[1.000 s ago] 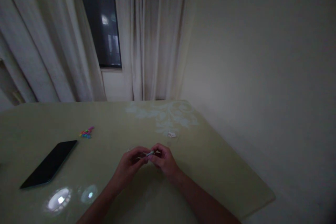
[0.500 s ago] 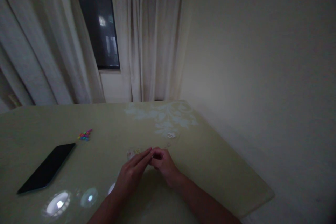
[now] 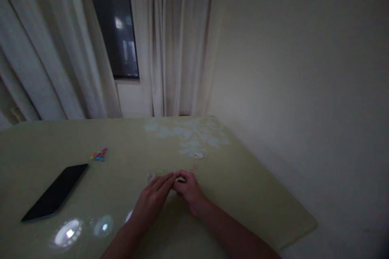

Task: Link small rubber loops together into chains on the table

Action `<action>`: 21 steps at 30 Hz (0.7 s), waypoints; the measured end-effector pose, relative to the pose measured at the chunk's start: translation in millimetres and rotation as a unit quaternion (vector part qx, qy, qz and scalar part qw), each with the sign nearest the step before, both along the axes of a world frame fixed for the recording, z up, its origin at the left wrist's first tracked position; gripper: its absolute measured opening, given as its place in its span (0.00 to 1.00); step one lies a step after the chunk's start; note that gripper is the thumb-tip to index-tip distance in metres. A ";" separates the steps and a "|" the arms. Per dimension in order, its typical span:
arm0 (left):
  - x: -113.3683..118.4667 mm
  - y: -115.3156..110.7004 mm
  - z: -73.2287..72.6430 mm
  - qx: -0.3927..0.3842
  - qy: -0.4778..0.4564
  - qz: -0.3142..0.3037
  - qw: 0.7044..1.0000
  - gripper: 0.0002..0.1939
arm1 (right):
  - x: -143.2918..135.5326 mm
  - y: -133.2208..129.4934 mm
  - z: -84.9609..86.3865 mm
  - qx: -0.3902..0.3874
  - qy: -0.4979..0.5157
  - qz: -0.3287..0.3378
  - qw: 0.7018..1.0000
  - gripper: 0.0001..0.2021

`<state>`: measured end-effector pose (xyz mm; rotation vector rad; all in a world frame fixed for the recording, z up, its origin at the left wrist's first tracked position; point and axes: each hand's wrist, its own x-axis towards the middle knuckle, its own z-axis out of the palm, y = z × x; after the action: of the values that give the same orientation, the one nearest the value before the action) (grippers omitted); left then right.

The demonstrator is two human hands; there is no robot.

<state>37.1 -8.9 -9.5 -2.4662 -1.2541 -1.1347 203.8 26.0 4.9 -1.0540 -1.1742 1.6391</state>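
Note:
My left hand [image 3: 154,197] and my right hand [image 3: 189,192] meet at the fingertips, low over the middle of the table. The fingers of both are closed in a pinch; whatever lies between them is too small to make out. Just behind my left hand sits a small clear packet [image 3: 151,176] with something yellowish in it, partly covered by the fingers. Beyond my right hand lie a small white item [image 3: 198,156] and some faint pinkish rings [image 3: 195,166].
A black tablet-like slab [image 3: 56,192] lies on the table [image 3: 249,194] at the left. Behind it is a little pile of colourful pieces [image 3: 99,155]. Curtains and a window stand past the far edge, and a wall runs along the right side.
My right fingers have shifted slightly and the gap between thumb and forefinger looks a little different. Both hands remain together in nearly the same place.

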 end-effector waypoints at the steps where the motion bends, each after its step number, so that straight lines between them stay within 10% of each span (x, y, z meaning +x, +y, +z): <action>1: 0.6 0.6 -0.9 -0.010 -0.010 -0.003 1.000 0.24 | -0.7 0.1 -0.6 0.000 -0.001 0.000 1.000 0.19; 12: -31.6 11.5 31.5 -0.217 -0.250 0.124 0.935 0.14 | 13.8 14.6 13.6 0.004 0.049 -0.029 0.998 0.18; 21: -52.1 13.7 36.2 -0.308 -0.175 0.112 0.928 0.11 | 31.1 34.9 17.9 0.008 0.050 -0.081 0.995 0.17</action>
<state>-15.0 4.8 26.7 -2.4644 -2.2313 -1.3094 234.9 60.9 22.8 -1.0182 -1.0086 1.5344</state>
